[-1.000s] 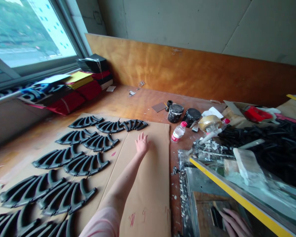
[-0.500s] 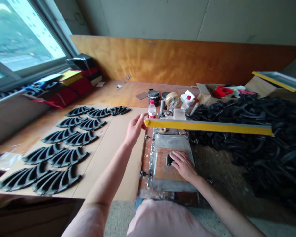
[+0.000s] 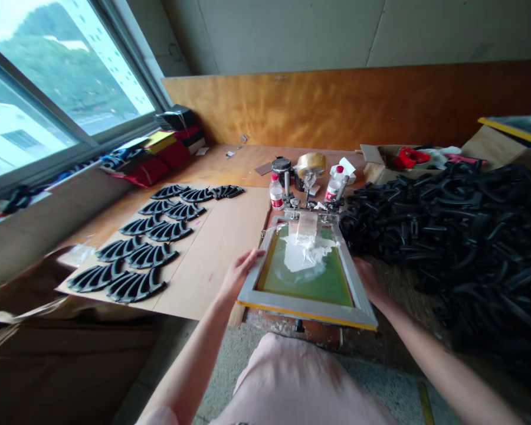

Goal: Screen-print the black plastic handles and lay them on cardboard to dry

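Note:
A silk-screen printing frame (image 3: 307, 310) with an aluminium rail and a yellow-edged near side lies tilted low over the bench. Its green mesh (image 3: 305, 283) carries a smear of white ink (image 3: 303, 254). My left hand (image 3: 241, 274) grips the frame's left rail near the front corner. My right hand (image 3: 369, 280) holds the right rail near the front, partly hidden behind it. Metal hinge clamps (image 3: 312, 206) fix the far side. The wooden print bed under the mesh is hidden.
Rows of black curved rubber pieces (image 3: 150, 242) lie on cardboard (image 3: 216, 254) to the left. A large heap of similar pieces (image 3: 446, 236) fills the right. Behind the clamps stand plastic bottles (image 3: 277, 193), an ink tin (image 3: 282, 168) and a tape roll (image 3: 312, 164).
The screen frame has swung down from its raised position over the bed. My right hand has moved from the bed to the frame's right rail, and my left hand now grips the left rail.

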Available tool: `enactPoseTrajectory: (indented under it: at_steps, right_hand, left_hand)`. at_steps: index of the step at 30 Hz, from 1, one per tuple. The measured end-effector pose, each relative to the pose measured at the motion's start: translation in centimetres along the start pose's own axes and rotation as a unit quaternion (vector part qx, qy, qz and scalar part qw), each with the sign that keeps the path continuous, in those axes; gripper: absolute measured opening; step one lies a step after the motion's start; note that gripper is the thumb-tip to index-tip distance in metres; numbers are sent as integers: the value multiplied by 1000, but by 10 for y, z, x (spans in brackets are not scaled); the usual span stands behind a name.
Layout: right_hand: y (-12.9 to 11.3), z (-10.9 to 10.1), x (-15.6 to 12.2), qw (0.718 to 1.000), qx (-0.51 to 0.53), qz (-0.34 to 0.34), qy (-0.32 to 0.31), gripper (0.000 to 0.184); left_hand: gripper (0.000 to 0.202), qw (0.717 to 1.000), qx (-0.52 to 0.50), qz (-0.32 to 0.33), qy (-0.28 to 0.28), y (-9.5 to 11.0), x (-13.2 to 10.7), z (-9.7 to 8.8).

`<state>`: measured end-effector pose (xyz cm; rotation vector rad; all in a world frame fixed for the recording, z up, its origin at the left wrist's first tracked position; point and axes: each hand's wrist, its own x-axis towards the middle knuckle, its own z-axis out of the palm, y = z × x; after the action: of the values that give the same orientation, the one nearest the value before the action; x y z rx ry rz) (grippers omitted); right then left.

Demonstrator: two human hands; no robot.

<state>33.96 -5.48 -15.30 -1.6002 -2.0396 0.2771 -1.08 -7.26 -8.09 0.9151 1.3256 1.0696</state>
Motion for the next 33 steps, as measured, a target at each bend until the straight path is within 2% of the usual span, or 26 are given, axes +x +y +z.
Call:
enactPoseTrajectory:
  at_steps: [2,4,5,7,8,10,13,15,17,19,22,24,26,29,31,33]
  right_hand:
    - [5,-14,22,998,25,30,44,36]
    - [-9,-18,47,996,45,11,74,39]
    - [-22,-16,59,997,35,-14,74,47]
    - [-50,-7,79,997,-24,-61,42,62]
    - [-63,0,87,996,-61,-70,14,62]
    - [-82,15,95,990,-115,-64,-55,50]
    - [-97,33,89,979,-136,-37,-150,27]
    - [-103,40,71,972,-146,-37,-179,18]
    - [-108,40,48,964,-162,-74,-198,15]
    - [-111,33,28,950,-164,-134,-228,22]
    - [-111,19,19,933,-132,-194,-271,19]
    - [-109,13,26,940,-103,-187,-266,7]
    - [-105,16,33,959,-84,-157,-220,3]
    - [-98,27,26,972,-85,-151,-159,15]
    - [-94,32,13,967,-80,-172,-171,22]
    - [-92,31,8,962,-69,-179,-196,20]
  left_hand:
    - [70,999,20,-29,-9,-37,-3,-5]
    - [79,999,39,-25,1,-71,0,-7]
    - [81,998,51,-21,8,-86,3,-7]
    - [78,997,75,-10,22,-108,11,-6]
    - [76,996,85,-5,27,-116,15,-6]
    - [72,995,99,8,29,-127,21,-8]
    - [70,994,107,10,17,-136,28,-11]
    - [70,994,109,3,16,-139,29,-12]
    - [69,994,107,-1,19,-142,30,-12]
    - [68,994,104,0,12,-143,30,-12]
    - [67,996,93,0,0,-141,28,-12]
    - [67,996,85,2,1,-137,26,-12]
    - [67,996,84,5,6,-133,24,-12]
    - [67,996,85,-3,12,-126,21,-11]
    - [67,996,86,-13,11,-123,20,-10]
    - [66,996,90,-19,13,-121,19,-9]
